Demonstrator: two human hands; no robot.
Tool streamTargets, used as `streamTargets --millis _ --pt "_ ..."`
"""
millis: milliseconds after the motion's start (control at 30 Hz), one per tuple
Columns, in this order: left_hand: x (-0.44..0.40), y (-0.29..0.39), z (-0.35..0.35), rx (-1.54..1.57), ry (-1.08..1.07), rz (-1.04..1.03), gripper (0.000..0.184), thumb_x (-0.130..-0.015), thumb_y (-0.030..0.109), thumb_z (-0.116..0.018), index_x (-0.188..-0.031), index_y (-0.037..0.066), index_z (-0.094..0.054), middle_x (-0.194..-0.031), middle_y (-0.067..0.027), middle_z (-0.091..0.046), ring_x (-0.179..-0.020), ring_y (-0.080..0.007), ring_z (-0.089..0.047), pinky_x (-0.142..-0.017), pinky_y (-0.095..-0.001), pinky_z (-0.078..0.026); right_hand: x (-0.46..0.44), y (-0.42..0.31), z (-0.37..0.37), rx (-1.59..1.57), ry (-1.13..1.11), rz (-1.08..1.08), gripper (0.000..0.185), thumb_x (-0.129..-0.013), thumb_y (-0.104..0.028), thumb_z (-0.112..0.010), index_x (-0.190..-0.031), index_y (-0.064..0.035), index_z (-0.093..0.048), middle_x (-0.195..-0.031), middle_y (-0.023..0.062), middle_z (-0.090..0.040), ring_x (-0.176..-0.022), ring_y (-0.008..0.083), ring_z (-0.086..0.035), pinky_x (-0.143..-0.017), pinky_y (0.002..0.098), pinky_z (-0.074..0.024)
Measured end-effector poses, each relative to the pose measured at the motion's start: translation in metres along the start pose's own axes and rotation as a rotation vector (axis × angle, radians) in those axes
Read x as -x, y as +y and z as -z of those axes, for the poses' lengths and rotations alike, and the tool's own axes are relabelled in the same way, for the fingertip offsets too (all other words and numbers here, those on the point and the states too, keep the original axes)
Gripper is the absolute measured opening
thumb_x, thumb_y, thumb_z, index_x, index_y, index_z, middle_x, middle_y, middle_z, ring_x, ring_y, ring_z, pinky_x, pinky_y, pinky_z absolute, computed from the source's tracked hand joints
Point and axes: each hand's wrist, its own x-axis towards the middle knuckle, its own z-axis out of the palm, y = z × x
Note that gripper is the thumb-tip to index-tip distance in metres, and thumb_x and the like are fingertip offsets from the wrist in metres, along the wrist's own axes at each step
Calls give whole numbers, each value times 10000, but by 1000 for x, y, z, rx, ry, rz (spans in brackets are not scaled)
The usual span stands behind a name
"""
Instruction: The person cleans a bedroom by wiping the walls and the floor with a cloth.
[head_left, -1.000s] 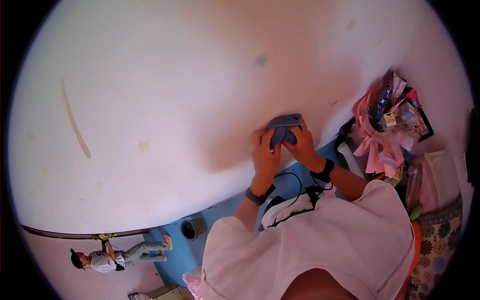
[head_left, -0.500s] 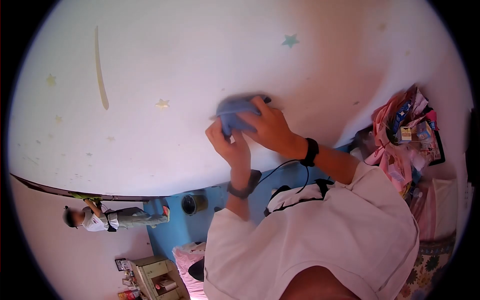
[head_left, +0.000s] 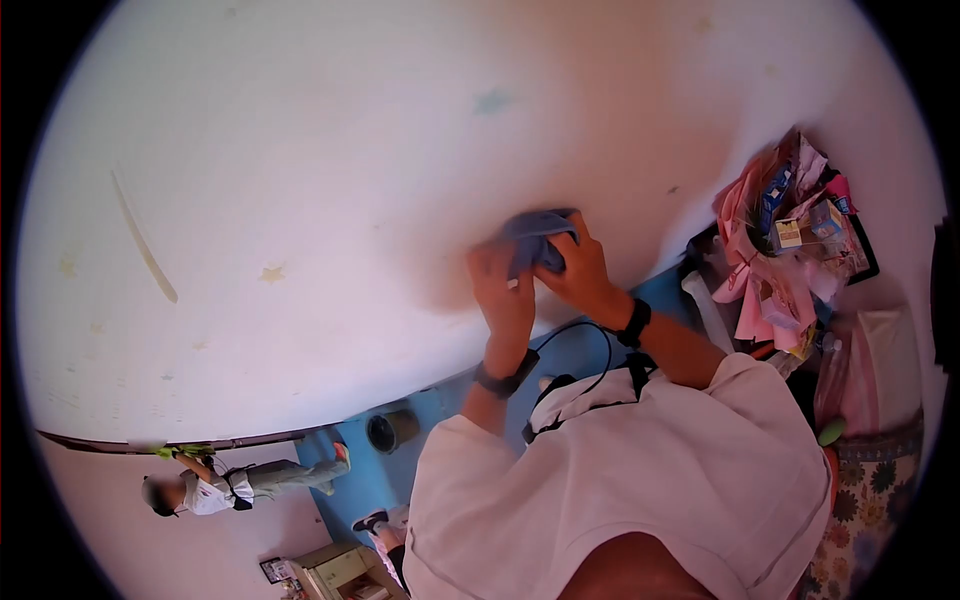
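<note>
A bunched blue-grey cloth lies between my two hands, against the pale wall. My left hand has its fingers bent round the cloth's left side, slightly blurred. On the cloth's right side, my right hand grips it with curled fingers. Both wrists carry dark bands, and a black cable hangs between them. Faint star marks and a long curved mark show on the wall.
At the right are pink wrapping and small boxes in a pile. A dark bucket stands on the blue floor. Another person with green gloves is at the lower left, near a wooden shelf. A shoe shows nearby.
The view swung away and back. Compared with half a second ago, my hands and the cloth are farther right along the wall. Both hands stay on the cloth. A shoe and leg have come into view.
</note>
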Motion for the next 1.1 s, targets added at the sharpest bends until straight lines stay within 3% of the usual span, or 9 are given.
streamTargets --millis 133,200,333,433,600,733,867,967,1100 --pt "39 -23 -36 -45 -253 88 324 -753 -61 -653 -1063 30 -622 -1064 -173 -546 -925 -334 -586 -660 -359 -520 49 47 -4 95 25 -156 422 -685 -221 -797 -1039 -88 -611 -1068 196 -549 -764 367 -631 -637 411 -546" --pt "44 -24 -42 -18 -278 151 323 -755 -63 -651 -1062 32 -624 -1069 -171 -547 -914 -338 -588 -659 -357 -517 63 65 -7 149 -7 -203 401 -683 -208 -796 -1018 -78 -618 -1060 200 -557 -777 380 -629 -641 417 -546" --pt "38 -21 -39 69 -200 171 327 -745 -65 -649 -1056 32 -624 -1066 -164 -546 -939 -340 -582 -676 -358 -515 54 70 -7 45 -17 -56 360 -703 -178 -776 -1016 -83 -626 -1119 198 -575 -804 365 -640 -654 415 -547" --pt "13 -4 -33 -7 -79 -12 348 -736 -101 -608 -1063 18 -603 -1064 -129 -514 -927 -267 -581 -625 -280 -531 15 41 10 -24 65 88 386 -697 -134 -770 -1049 -83 -620 -1121 188 -573 -817 356 -640 -658 394 -545" --pt "-35 41 -41 10 41 -155 415 -739 -107 -602 -1137 10 -624 -1086 -132 -513 -939 -257 -571 -634 -274 -521 -55 -8 64 28 186 299 479 -658 -50 -769 -1104 -49 -594 -1096 192 -554 -848 370 -625 -680 369 -538" --pt "-65 76 -62 35 22 -248 429 -726 -108 -607 -1139 4 -633 -1101 -134 -514 -953 -257 -567 -677 -280 -512 -67 9 86 6 333 186 488 -666 -14 -742 -1124 -30 -576 -1086 200 -547 -895 385 -595 -722 377 -510" --pt "-65 88 -88 73 14 -331 427 -711 -113 -603 -1123 -8 -630 -1116 -140 -514 -986 -276 -558 -774 -317 -504 -60 29 94 85 449 114 481 -625 -109 -823 -1053 -57 -611 -1084 153 -549 -790 323 -644 -621 360 -546" --pt "-45 82 -92 115 -81 -220 487 -724 -101 -636 -1195 -2 -563 -1171 -135 -500 -1067 -276 -545 -867 -355 -492 -37 38 95 155 406 103 482 -639 -92 -813 -1073 -61 -606 -1082 156 -557 -828 331 -636 -660 380 -538" --pt "5 60 -87 721 -256 116 684 -734 120 -806 -1302 14 -439 -1312 -167 -442 -1144 -282 -517 -959 -393 -443 3 49 103 252 282 291 474 -665 -87 -797 -1096 -60 -600 -1070 167 -565 -853 334 -612 -705 385 -514"
